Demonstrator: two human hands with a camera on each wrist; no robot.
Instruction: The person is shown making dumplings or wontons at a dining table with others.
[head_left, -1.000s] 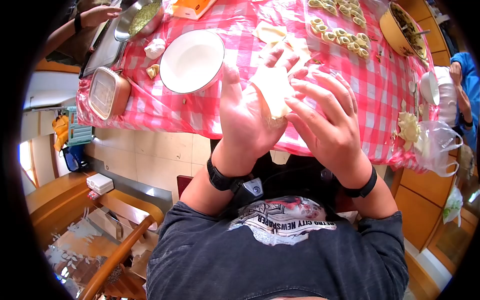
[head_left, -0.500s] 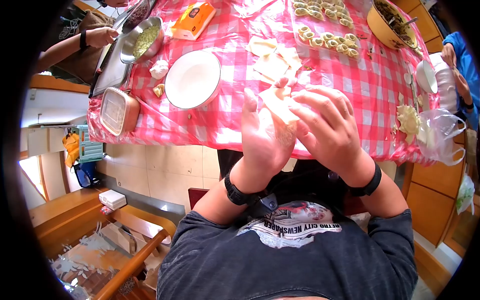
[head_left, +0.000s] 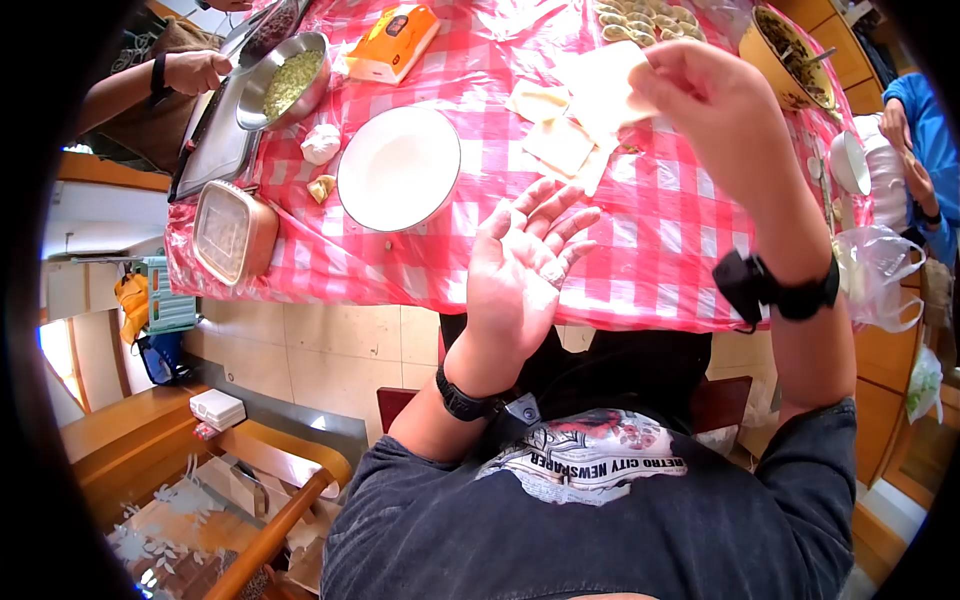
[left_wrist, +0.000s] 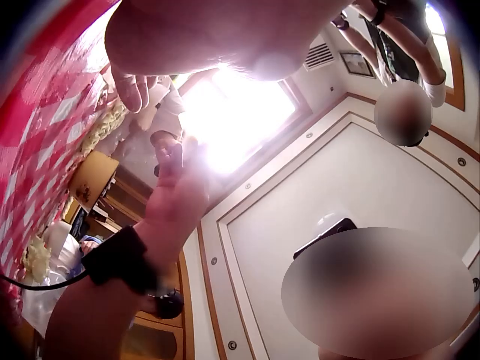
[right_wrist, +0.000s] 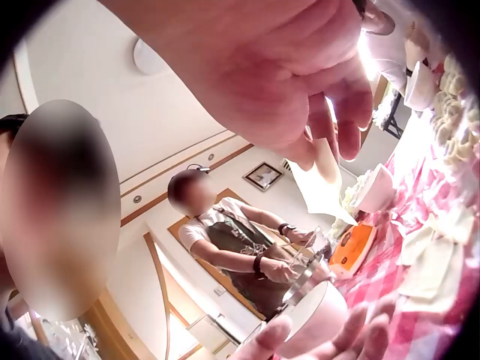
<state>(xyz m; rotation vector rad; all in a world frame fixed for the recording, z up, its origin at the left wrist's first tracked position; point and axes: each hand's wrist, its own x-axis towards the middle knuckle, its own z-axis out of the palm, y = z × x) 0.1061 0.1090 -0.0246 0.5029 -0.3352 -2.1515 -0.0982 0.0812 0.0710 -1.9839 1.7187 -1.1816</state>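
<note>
- The right hand (head_left: 712,112) pinches a thin, pale dough wrapper (right_wrist: 321,191) between thumb and fingers; the wrapper hangs in the air above the counter (head_left: 650,280), which has a red-and-white checked plastic cover.
- The left hand (head_left: 520,272) is empty, palm up with fingers spread, over the near edge of the counter.
- Loose dough wrappers (head_left: 558,145) lie overlapping on the counter, beyond the left hand's fingertips.
- A white enamel bowl (head_left: 400,165) with a dark rim, its inside bare, stands to the left of those wrappers.
- Rows of folded dumplings (head_left: 640,20) sit at the far side, partly behind the right hand.
- A yellow basin (head_left: 757,66) of dark filling with a utensil in it stands to their right.
- On the left are an orange packet (head_left: 393,45), a metal bowl (head_left: 318,90) of chopped pale-green food, and a lidded plastic container (head_left: 235,232).
- Another person's hand (head_left: 195,72) is near the metal bowl.
</note>
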